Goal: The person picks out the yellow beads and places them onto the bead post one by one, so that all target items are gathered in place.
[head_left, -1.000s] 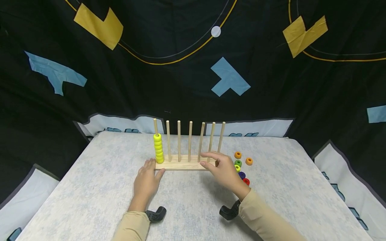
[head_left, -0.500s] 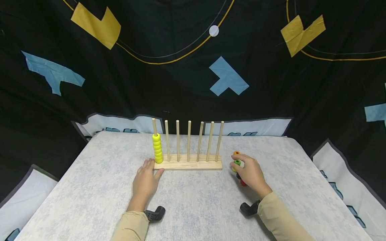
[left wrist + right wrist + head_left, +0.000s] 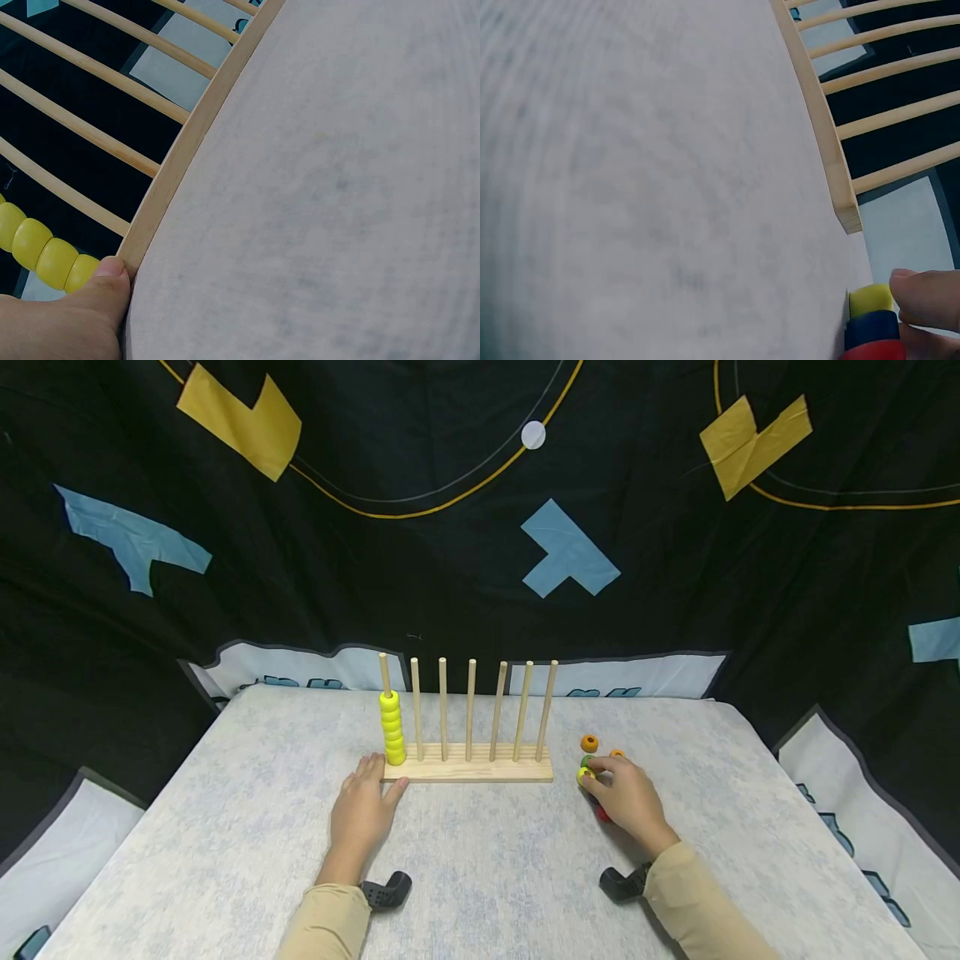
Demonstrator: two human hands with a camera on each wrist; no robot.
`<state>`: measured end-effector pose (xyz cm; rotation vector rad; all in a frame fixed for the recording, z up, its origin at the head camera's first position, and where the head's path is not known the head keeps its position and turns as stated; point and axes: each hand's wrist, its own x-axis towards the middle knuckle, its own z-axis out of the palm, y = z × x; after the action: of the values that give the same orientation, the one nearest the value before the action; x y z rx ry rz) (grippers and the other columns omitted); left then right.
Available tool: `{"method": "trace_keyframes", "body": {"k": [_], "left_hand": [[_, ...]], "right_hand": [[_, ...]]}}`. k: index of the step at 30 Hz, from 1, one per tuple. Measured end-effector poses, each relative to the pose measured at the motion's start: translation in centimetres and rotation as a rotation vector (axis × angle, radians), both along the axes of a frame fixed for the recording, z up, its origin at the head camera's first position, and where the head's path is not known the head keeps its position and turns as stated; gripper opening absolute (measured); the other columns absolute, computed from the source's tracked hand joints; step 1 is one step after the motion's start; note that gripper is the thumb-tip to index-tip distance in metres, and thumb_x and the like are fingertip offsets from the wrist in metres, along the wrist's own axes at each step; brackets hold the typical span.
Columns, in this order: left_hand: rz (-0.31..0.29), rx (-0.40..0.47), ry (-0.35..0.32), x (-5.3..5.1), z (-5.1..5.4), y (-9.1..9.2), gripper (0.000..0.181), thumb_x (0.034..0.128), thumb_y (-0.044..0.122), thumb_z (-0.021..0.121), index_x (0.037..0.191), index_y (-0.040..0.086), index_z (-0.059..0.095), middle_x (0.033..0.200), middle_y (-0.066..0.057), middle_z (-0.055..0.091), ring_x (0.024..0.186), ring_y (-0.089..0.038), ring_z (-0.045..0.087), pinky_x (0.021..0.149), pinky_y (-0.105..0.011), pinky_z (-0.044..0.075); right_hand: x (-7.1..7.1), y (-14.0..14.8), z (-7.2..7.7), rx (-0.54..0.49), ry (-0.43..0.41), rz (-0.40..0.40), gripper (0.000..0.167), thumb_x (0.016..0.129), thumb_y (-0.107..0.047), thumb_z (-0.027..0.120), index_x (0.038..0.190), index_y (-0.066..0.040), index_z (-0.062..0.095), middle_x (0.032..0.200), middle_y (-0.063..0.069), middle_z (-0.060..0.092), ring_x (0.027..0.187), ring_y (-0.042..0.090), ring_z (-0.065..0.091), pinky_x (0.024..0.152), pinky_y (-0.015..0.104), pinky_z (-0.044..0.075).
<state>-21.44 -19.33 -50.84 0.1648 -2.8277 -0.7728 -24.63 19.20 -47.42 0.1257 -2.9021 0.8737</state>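
A wooden peg rack (image 3: 468, 768) stands on the table, with a row of upright pegs. Its leftmost peg carries a stack of yellow beads (image 3: 392, 731). My left hand (image 3: 362, 810) holds the rack's left end, and its thumb (image 3: 109, 281) lies against the front edge. To the right of the rack, my right hand (image 3: 628, 802) pinches a loose yellow bead (image 3: 583, 777) between thumb and fingers. Beside that bead, in the right wrist view, are a blue bead (image 3: 871, 328) and a red bead (image 3: 874, 351). A green bead (image 3: 588, 761) is partly hidden behind the fingers.
An orange bead (image 3: 589, 743) lies beyond the right hand, and a second orange bead (image 3: 617, 752) shows just behind it. The pale cloth-covered table (image 3: 465, 877) ends at a dark curtain (image 3: 337, 585) at the back. Each wrist wears a black camera mount (image 3: 388, 891).
My right hand has moved from the rack's right end rightward to the loose beads, and its fingers have come together on the yellow one. The left hand has stayed on the rack.
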Motion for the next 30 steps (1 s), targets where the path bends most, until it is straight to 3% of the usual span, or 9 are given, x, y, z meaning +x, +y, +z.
{"method": "trace_keyframes", "body": {"k": [7,12,18,30], "left_hand": [[-0.002,0.004,0.004,0.0,0.2,0.0,0.071,0.0993,0.042,0.058,0.150,-0.003,0.037,0.156,-0.022,0.038,0.149,-0.040,0.029,0.121,-0.057,0.027],[-0.005,-0.001,0.007,0.0,0.1,0.0,0.071,0.0993,0.042,0.058,0.150,-0.003,0.037,0.155,-0.023,0.038,0.148,-0.040,0.029,0.122,-0.056,0.026],[-0.008,-0.002,0.013,0.0,0.1,0.0,0.070,0.0992,0.041,0.058,0.150,-0.003,0.038,0.155,-0.023,0.039,0.148,-0.040,0.030,0.122,-0.056,0.025],[-0.010,-0.003,0.021,0.2,0.3,0.0,0.070,0.0990,0.040,0.059,0.149,-0.004,0.038,0.154,-0.024,0.040,0.147,-0.041,0.031,0.122,-0.056,0.025]], "right_hand": [[0.1,-0.3,-0.1,0.052,0.034,0.019,0.042,0.087,-0.031,0.077,0.123,-0.011,0.070,0.121,0.010,0.070,0.106,0.032,0.068,0.081,0.051,0.057],[0.0,-0.4,-0.3,0.060,0.042,0.023,0.041,0.087,-0.030,0.077,0.122,-0.010,0.070,0.122,0.011,0.069,0.106,0.032,0.068,0.083,0.050,0.057],[0.1,-0.6,-0.2,0.061,0.030,0.017,0.038,0.087,-0.028,0.077,0.120,-0.010,0.071,0.117,0.011,0.071,0.098,0.028,0.070,0.074,0.045,0.058],[0.2,-1.1,0.0,0.074,0.058,0.013,0.037,0.089,-0.029,0.075,0.121,-0.011,0.071,0.115,0.009,0.073,0.094,0.026,0.071,0.071,0.044,0.058]]}}
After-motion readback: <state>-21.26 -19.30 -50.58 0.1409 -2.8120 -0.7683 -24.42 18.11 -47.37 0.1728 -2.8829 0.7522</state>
